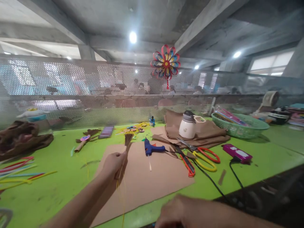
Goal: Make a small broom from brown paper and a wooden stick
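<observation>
My left hand [115, 163] is closed around a brown roll with a fringed top [129, 139], held upright over the brown board [152, 186]. Thin yellow string [118, 190] hangs from below that hand. At the bottom edge my right hand [177, 210] is bent downward, and its fingers are mostly hidden by the frame edge. A blue glue gun [152, 148] with a white glue stick [149, 163] lies on the board. To its right are a cutter knife with orange-red grips [187, 163] and scissors with red and yellow handles [201, 156].
A white jug [186, 128] stands by folded brown cloth [216, 133]. A green basket [251, 129] sits at the right, near a purple device with a black cable [237, 153]. Coloured strips [21, 174] lie left. A perforated metal screen [106, 82] rises behind the green table.
</observation>
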Demonstrator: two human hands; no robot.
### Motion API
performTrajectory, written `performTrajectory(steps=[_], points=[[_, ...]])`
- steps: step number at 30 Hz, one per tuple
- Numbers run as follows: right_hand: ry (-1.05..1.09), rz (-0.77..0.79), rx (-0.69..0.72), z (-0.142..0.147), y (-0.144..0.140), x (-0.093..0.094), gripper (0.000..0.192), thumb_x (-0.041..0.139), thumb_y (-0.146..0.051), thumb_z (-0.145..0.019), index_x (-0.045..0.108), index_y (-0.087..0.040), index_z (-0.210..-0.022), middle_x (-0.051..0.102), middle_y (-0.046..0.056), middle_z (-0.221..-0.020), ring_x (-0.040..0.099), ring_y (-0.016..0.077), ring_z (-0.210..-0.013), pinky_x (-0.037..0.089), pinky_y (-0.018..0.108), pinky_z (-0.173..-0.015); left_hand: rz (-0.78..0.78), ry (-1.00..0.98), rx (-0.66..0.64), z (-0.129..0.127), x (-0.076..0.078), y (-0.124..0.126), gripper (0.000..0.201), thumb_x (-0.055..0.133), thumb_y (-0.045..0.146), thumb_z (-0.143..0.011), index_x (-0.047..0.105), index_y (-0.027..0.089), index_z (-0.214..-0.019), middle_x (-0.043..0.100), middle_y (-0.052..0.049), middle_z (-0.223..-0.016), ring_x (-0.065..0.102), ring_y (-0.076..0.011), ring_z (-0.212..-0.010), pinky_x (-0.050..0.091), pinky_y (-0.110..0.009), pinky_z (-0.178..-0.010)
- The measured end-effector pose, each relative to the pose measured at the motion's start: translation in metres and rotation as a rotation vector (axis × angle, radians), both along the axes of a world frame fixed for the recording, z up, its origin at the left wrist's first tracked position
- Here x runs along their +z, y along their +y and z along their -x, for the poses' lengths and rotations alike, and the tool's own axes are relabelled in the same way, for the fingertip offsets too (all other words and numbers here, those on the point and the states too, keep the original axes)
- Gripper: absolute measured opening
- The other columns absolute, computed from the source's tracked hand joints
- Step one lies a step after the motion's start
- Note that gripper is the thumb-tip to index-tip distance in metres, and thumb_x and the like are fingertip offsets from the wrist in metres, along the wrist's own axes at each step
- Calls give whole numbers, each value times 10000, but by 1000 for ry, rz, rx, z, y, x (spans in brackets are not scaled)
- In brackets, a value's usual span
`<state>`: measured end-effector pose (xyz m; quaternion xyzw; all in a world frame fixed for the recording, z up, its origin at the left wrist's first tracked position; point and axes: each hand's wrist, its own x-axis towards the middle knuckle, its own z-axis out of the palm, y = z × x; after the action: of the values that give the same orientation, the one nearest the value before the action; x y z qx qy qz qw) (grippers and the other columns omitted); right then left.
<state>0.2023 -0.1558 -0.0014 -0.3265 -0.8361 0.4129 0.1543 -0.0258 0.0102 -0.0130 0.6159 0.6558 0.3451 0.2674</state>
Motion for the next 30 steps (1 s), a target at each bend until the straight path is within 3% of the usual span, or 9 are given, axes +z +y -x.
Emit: performTrajectory(steps=[4, 7, 11, 16, 21, 25, 30], points=[[28, -81, -361, -30, 45, 32, 263, 519, -287, -811, 672, -135, -961, 676, 71, -839, 604, 148, -751, 466, 238, -682, -18, 80, 10, 8, -10, 16, 324, 530, 415, -732, 600, 177, -523, 622, -85, -538, 566, -217, -521, 331, -275, -464], [163, -137, -536, -52, 93, 33, 312, 492, -352, -823, 650, -108, -937, 667, 76, -769, 613, 147, -698, 485, 274, -683, -35, 130, 41, 17, -18, 25, 317, 538, 444, -721, 619, 183, -558, 634, -98, -572, 565, -233, -535, 317, -281, -475], [174, -240, -792, -80, 144, 25, 338, 481, -391, -804, 629, -97, -883, 665, 98, -769, 624, 148, -655, 495, 273, -649, -85, 299, 50, 24, -23, 29, 329, 512, 489, -727, 638, 193, -659, 664, -118, -654, 589, -271, -605, 316, -287, -508], [40, -291, -859, -103, 174, 18, 380, 405, -382, -822, 631, -91, -915, 663, 101, -794, 608, 143, -685, 466, 242, -634, -87, 391, 54, 23, -20, 25, 353, 487, 514, -743, 599, 198, -851, 691, -153, -827, 622, -309, -732, 356, -297, -567], [-318, -305, -859, -120, 175, 1, 289, 550, -356, -712, 642, -122, -571, 584, 31, -525, 506, 137, -550, 343, 232, -519, -51, 409, 26, 22, -19, 24, 391, 457, 531, -758, 581, 196, -917, 685, -149, -847, 621, -308, -739, 366, -303, -580], [-558, -276, -828, -122, 169, -10, 336, 574, -378, -702, 610, -134, -473, 528, 23, -450, 459, 124, -473, 272, 244, -488, -44, 337, 17, 24, -22, 28, 331, 499, 498, -736, 608, 203, -839, 677, -139, -810, 606, -299, -686, 347, -309, -571], [-716, -284, -805, -113, 167, -12, 307, 557, -385, -731, 667, -139, -583, 628, 85, -584, 524, 156, -527, 274, 249, -495, -38, 208, 47, 24, -23, 26, 255, 598, 461, -674, 613, 207, -679, 651, -119, -670, 579, -271, -615, 322, -293, -558]])
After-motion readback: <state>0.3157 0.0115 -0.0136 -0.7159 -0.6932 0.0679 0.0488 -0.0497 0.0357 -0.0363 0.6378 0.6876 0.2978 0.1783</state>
